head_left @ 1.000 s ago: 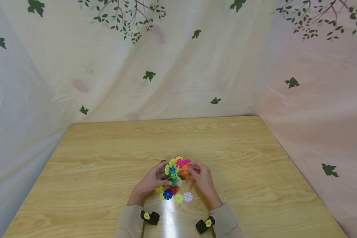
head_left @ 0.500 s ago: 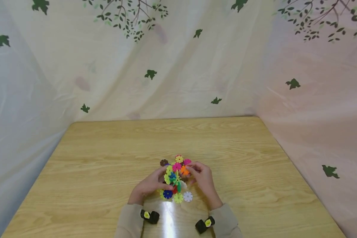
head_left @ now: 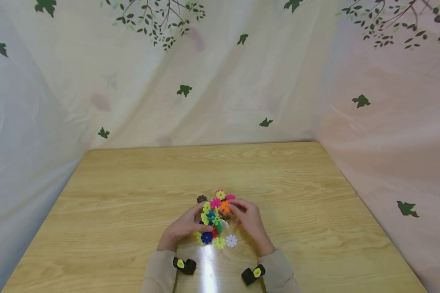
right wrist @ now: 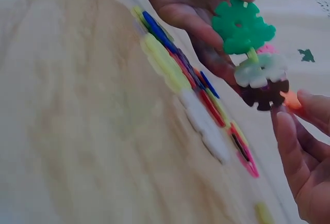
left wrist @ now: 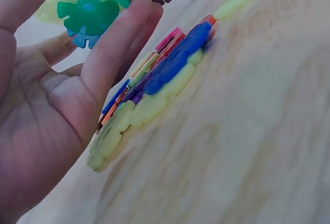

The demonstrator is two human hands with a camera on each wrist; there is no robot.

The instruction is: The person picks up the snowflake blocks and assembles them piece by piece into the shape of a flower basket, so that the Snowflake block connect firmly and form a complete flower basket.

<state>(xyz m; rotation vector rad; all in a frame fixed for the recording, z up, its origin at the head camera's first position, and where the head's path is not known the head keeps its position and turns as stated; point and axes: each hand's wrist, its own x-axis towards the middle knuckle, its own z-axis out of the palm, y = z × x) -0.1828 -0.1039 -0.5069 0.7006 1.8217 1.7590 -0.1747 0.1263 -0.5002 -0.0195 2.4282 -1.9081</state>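
Note:
In the head view, my left hand (head_left: 183,228) grips a cluster of interlocking plastic snowflake discs (head_left: 216,219), held above the table. The cluster has yellow, blue, green, white and brown discs; a green disc (left wrist: 90,10) lies near the fingers in the left wrist view. My right hand (head_left: 251,219) pinches an orange snowflake disc (head_left: 225,206) at the right side of the cluster. From the right wrist, a brown disc (right wrist: 265,95) shows right beside the right fingertips, below a white disc (right wrist: 260,69). Whether the orange disc is slotted in is hidden.
Loose discs lie on the wooden table (head_left: 132,195) under and around the hands: a dark blue disc (head_left: 206,237), a white one (head_left: 231,241), a yellow one (head_left: 219,243) and several more. A leaf-printed curtain (head_left: 220,81) surrounds the table's back and sides.
The cluster has turned in my left hand, its green disc swinging more upright. The pink disc has shifted left, and the brown disc behind shows more. My right hand keeps pinching the orange disc.

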